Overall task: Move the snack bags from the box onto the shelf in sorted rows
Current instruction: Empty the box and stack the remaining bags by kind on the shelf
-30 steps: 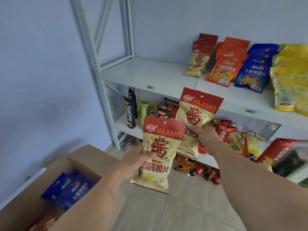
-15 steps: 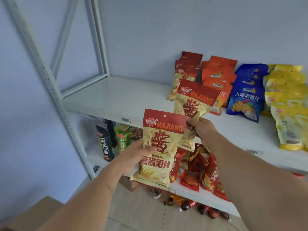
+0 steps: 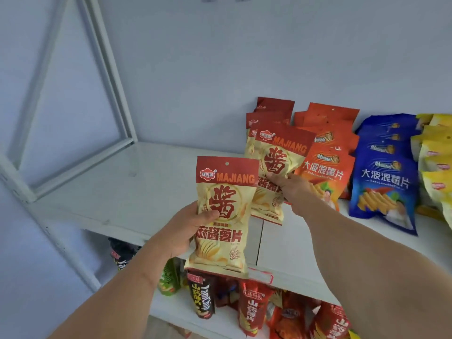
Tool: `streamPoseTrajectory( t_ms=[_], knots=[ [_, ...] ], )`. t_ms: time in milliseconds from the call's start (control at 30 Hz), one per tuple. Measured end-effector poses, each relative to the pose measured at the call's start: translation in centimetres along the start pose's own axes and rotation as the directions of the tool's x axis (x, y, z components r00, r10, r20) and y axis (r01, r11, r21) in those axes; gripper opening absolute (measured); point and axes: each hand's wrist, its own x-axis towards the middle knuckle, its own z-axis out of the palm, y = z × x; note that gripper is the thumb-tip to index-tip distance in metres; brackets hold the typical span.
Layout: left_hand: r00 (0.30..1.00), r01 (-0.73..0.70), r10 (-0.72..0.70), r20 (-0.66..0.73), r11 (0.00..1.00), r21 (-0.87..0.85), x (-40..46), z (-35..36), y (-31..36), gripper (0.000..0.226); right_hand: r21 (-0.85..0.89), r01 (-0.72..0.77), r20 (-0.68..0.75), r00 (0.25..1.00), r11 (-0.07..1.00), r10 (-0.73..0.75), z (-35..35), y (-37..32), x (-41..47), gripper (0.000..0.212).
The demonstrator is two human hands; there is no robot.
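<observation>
Two Majiang snack bags in transfer to the shelf. The nearer Majiang bag (image 3: 221, 214) hangs upright in the left hand (image 3: 189, 230), whose fingers (image 3: 208, 214) are clenched on its left edge, thumb across the front; its lower end overlaps the front lip of the shelf (image 3: 137, 177). The farther Majiang bag (image 3: 274, 172) is gripped at its right edge by the right hand (image 3: 293, 189), fingers (image 3: 275, 177) closed on the pack; it sits directly in front of the Majiang row (image 3: 269, 113), just beyond the fingertips, and whether its lower edge already rests on the shelf cannot be told.

To the right of the right hand's fingers lie three more sorted rows: orange bags (image 3: 325, 152) just beside them, blue bags (image 3: 384, 172) farther on, yellow bags (image 3: 435, 152) at the frame edge. To the left of the left hand's fingers the shelf is bare as far as the white frame post (image 3: 115, 77). Below both hands a lower shelf (image 3: 220, 324) holds mixed packs.

Judged progress: four rows are begun and several bags deep, so sorting is well under way; the two held bags are not yet released, and the farther one appears set to join the Majiang row first. The box is out of view, so the number of bags left cannot be told
</observation>
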Motion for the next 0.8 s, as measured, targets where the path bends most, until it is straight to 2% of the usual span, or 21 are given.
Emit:
streamPoseTrajectory(
  t_ms=[133, 267, 367, 467, 633, 800],
  knots=[
    [1.000, -0.018, 0.018, -0.023, 1.000, 0.008, 4.0, -0.1, 1.6, 0.045, 0.003, -0.034, 0.066, 0.997, 0.999, 0.034, 0.4, 0.4, 4.6, 0.019],
    [0.999, -0.010, 0.008, -0.046, 0.999, -0.034, 7.5, -0.5, 2.4, 0.045, -0.033, -0.082, 0.077, 0.993, 0.996, 0.084, 1.0, 1.3, 7.6, 0.022],
    [0.998, 0.022, -0.024, -0.051, 0.999, -0.043, 10.0, -0.9, 2.2, 0.042, -0.053, -0.088, 0.049, 0.995, 0.995, 0.091, 1.4, 2.1, 9.4, 0.029],
    [0.999, 0.037, -0.038, -0.033, 0.998, -0.047, 12.0, -1.0, 2.7, 0.044, -0.044, -0.063, -0.004, 0.998, 0.997, 0.063, 1.6, 2.6, 10.7, 0.027],
    [0.999, 0.037, -0.037, 0.004, 0.998, -0.047, 14.2, -1.5, 3.1, 0.041, -0.206, -0.014, -0.096, 0.995, 0.978, -0.006, 2.5, 2.7, 12.6, 0.022],
    [0.999, 0.046, -0.046, 0.012, 0.998, -0.040, 15.8, -2.0, 2.9, 0.041, -0.268, -0.036, -0.132, 0.991, 0.963, 0.001, 3.1, 2.3, 12.8, 0.026]
  ],
)
